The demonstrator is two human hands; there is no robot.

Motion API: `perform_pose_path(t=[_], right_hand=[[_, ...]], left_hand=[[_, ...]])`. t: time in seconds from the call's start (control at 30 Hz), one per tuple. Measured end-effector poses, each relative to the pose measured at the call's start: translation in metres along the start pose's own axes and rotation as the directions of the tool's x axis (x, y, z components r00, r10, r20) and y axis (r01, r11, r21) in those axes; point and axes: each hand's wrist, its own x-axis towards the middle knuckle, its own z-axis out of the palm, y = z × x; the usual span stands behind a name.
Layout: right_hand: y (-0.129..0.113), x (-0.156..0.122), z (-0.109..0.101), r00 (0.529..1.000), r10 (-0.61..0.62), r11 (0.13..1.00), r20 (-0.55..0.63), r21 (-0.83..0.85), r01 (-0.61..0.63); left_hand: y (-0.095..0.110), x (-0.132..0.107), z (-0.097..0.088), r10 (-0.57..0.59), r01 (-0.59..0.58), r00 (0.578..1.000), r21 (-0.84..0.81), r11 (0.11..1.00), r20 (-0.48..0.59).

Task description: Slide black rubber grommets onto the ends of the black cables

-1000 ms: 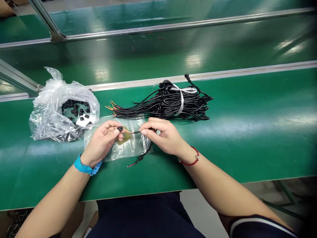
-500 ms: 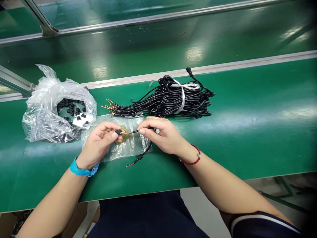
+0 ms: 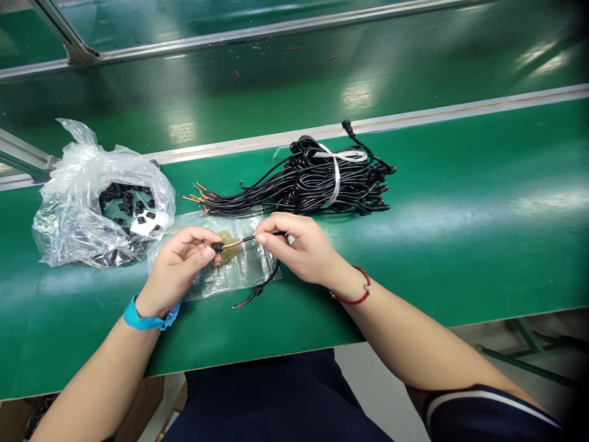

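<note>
My left hand (image 3: 184,261) pinches a small black ring (image 3: 216,247) between thumb and forefinger. My right hand (image 3: 299,245) pinches a thin black cable (image 3: 243,240) whose red and yellow wire ends meet the ring. Both hands hover over a flat clear bag (image 3: 239,270) holding a small heap of brass-coloured bits (image 3: 226,242). A short black cable with a red wire end (image 3: 255,291) lies on the bag's near edge.
A tied bundle of black cables (image 3: 322,181) lies behind my hands on the green bench (image 3: 460,245), wire ends fanned to the left. A crumpled clear bag of black rings (image 3: 101,202) sits at the left. A metal rail (image 3: 414,120) runs behind them.
The black ring in my left hand has come onto the cable's wire ends. The camera has tilted slightly, so the whole scene has shifted up and left.
</note>
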Motion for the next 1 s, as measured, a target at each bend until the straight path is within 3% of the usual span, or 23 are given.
perform_pose_path(t=[0.17, 0.4, 0.6, 0.87, 1.0], right_hand=[[0.0, -0.001, 0.002, 0.997, -0.05, 0.997, -0.052, -0.058, 0.047], [-0.001, -0.003, 0.003, 0.986, -0.136, 0.983, -0.098, -0.141, 0.121], [0.002, -0.004, 0.012, 0.975, -0.22, 0.956, -0.034, -0.209, 0.208], [0.009, -0.006, 0.015, 0.946, -0.325, 0.89, 0.002, -0.338, 0.306], [0.007, -0.007, 0.012, 0.965, -0.262, 0.932, -0.008, -0.262, 0.25]], left_hand=[[0.001, -0.001, 0.0, -0.034, 0.034, 0.999, 0.038, 0.999, -0.009], [0.004, 0.001, 0.004, -0.086, 0.085, 0.996, -0.035, 0.996, -0.016], [-0.001, 0.002, 0.01, -0.121, 0.122, 0.992, 0.037, 0.992, -0.023], [-0.002, 0.005, 0.03, -0.26, 0.24, 0.963, -0.227, 0.944, -0.065], [-0.005, 0.003, 0.032, -0.111, 0.1, 0.984, -0.087, 0.991, -0.14]])
